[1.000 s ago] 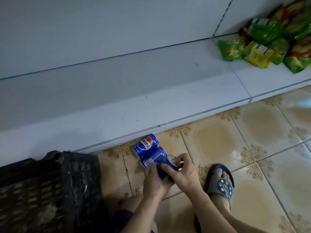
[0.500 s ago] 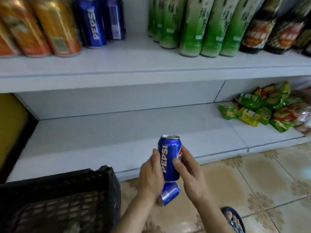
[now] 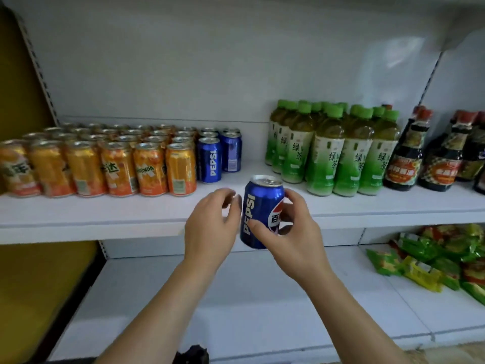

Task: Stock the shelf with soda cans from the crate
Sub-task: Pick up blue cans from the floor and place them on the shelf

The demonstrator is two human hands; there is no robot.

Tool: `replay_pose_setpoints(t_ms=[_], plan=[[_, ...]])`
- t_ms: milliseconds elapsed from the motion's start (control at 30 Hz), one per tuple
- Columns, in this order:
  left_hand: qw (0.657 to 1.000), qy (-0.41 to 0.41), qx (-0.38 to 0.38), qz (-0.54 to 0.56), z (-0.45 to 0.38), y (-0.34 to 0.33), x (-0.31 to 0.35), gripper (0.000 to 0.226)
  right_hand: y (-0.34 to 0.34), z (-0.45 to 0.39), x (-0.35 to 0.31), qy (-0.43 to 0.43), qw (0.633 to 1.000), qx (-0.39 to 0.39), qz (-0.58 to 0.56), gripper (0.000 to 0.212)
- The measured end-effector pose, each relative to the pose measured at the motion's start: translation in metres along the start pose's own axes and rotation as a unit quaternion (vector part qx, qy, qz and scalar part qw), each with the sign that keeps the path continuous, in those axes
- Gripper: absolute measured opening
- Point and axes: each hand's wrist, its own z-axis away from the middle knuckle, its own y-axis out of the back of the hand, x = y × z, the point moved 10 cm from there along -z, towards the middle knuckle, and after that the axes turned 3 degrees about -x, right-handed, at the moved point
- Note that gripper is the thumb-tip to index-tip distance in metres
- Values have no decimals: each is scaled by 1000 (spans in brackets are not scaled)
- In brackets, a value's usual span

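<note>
A blue Pepsi can (image 3: 258, 206) is held upright in front of the white shelf (image 3: 131, 211), at its front edge. My right hand (image 3: 291, 232) grips the can from the right, thumb across its front. Just left of the can is my left hand (image 3: 210, 229), fingers loosely curled, apart from the can and holding nothing. On the shelf stand several blue Pepsi cans (image 3: 210, 160) beside rows of orange soda cans (image 3: 105, 164). Only a black corner of the crate (image 3: 193, 354) shows at the bottom edge.
Green tea bottles (image 3: 333, 151) stand right of a bare gap on the shelf, with dark sauce bottles (image 3: 433, 156) further right. Snack packets (image 3: 433, 258) lie on the lower shelf (image 3: 236, 298) at the right.
The can was picked up from the floor with both hands and raised to the upper shelf. My left hand has let go of it; the view has tilted upward.
</note>
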Motion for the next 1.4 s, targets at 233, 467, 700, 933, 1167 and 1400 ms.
replay_pose_setpoints(t_ms=[233,467,700,933,1167,1400], plan=[[986,17,-151,-71,-67,-37,-37,49,-32,-93,-24,33,997,35,62,79],[971,34,-153,-180,-82,-61,-59,71,-69,-170,11,34,988,16,147,78],[959,64,-184,-206,-84,-68,-68,73,-96,-201,32,35,990,18,137,74],[955,66,-197,-210,-83,-68,-67,70,-106,-208,41,46,988,23,146,76],[975,40,-129,-178,-82,-56,-60,54,-104,-194,47,26,971,1,240,57],[995,-59,70,33,-51,-18,-14,22,-35,-97,2,207,942,161,211,22]])
